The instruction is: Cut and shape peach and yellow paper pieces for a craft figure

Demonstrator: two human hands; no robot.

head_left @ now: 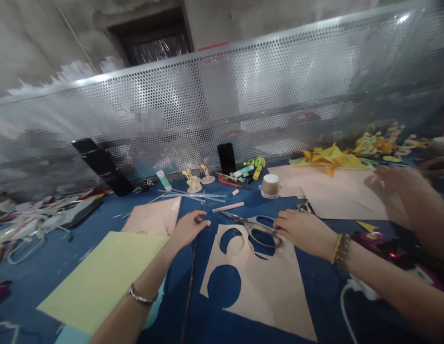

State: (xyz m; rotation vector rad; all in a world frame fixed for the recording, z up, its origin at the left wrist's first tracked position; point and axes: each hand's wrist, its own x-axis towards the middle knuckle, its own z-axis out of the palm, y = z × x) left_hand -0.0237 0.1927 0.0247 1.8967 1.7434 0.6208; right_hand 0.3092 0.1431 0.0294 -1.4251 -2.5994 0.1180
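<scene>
Scissors (247,221), centre of frame, across the upper edge of a cut pink sheet (275,291) with round holes; blades toward upper left. Right of centre: right hand (303,232), with fingers at the handle loops; cannot tell whether clenched on them. Left of centre: left hand (188,229), with loosely bent fingers, released, near a thin pink stick (228,207). Lower left: pale yellow sheet (103,277), beneath the left forearm. Upper centre: dark phone (226,157), upright before a perforated metal panel (207,105). Far right: another person's hand (397,184).
</scene>
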